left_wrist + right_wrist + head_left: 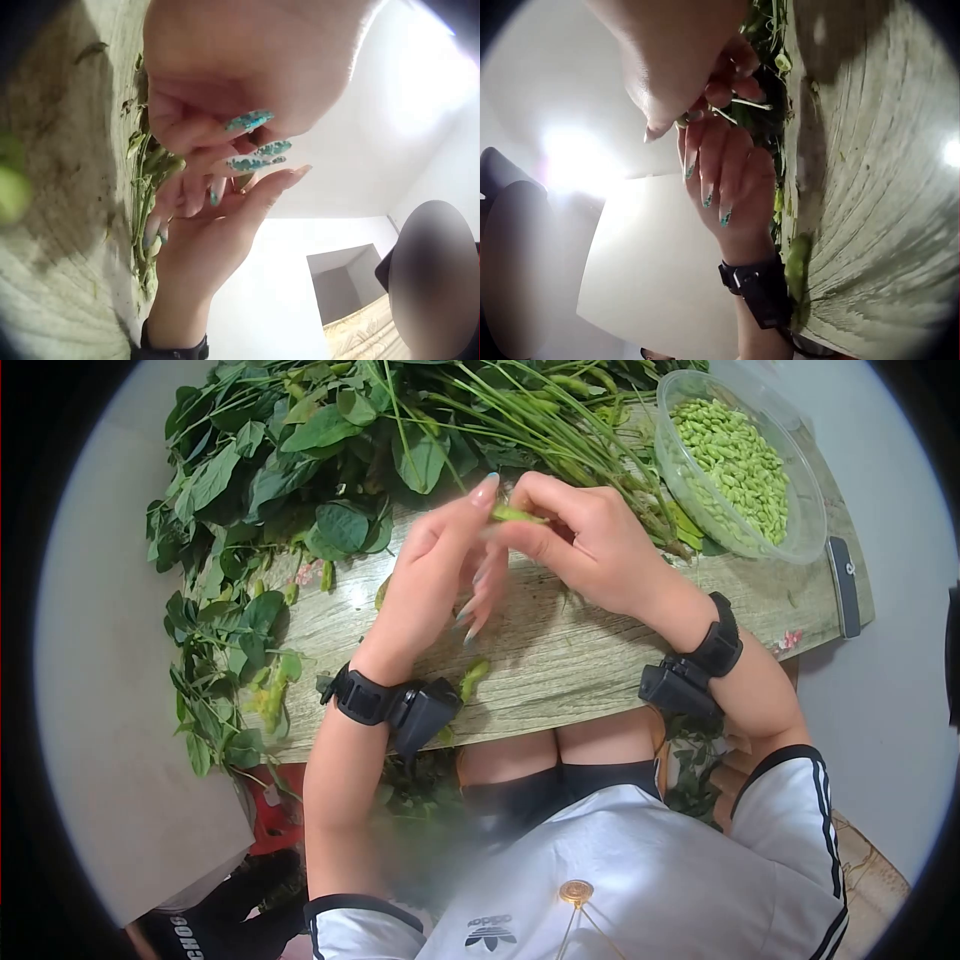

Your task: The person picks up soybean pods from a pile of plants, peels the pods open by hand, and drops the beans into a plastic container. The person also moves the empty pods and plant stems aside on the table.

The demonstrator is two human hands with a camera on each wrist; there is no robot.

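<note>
In the head view both hands meet above the middle of the wooden table [540,650]. A green pod [515,514] lies between their fingertips. The right hand [590,545] pinches it between thumb and curled index finger. The left hand [440,560] holds the pod's other end with thumb and index finger, its remaining fingers hanging loosely below. In the left wrist view the left hand [240,67] nearly covers the pod. The right wrist view shows the right hand [682,67] against the left hand [731,172], with thin stems beside the fingers.
Leafy stalks [330,430] cover the table's far side and left edge. A clear round tub [810,510] of shelled green beans [730,465] stands at the far right. One loose pod [474,678] lies by the left wrist, near the front edge.
</note>
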